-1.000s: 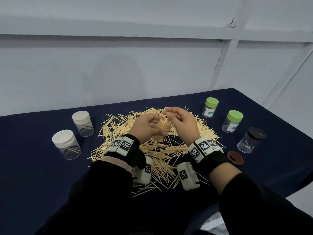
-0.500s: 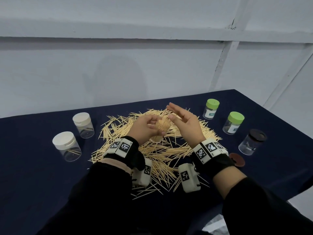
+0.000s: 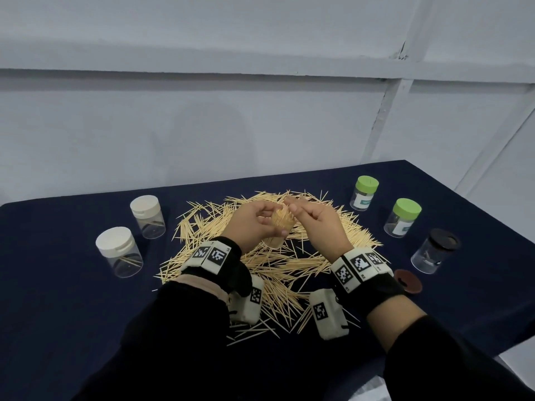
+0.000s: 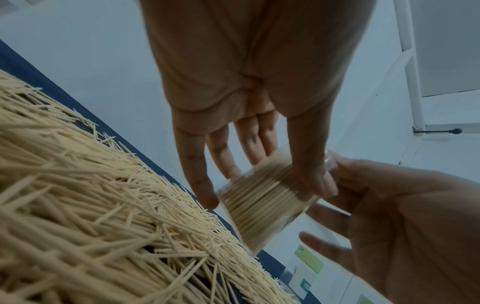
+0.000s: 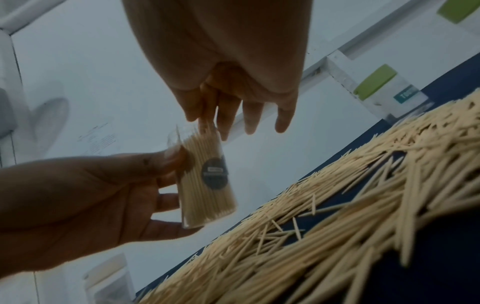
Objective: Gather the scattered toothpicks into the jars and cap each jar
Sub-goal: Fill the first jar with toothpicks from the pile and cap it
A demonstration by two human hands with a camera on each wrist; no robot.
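Above the toothpick pile, left hand grips the open jar, packed nearly full, tilted toward the right hand. Right fingers are loosely extended at the jar mouth, touching the stick tips; whether they pinch any, can't tell. Risks: the tilt could spill sticks back out, and protruding tips could block the cap. Brown cap sits on the cloth by the black-lidded jar. 4 other jars are capped, nearly empty.
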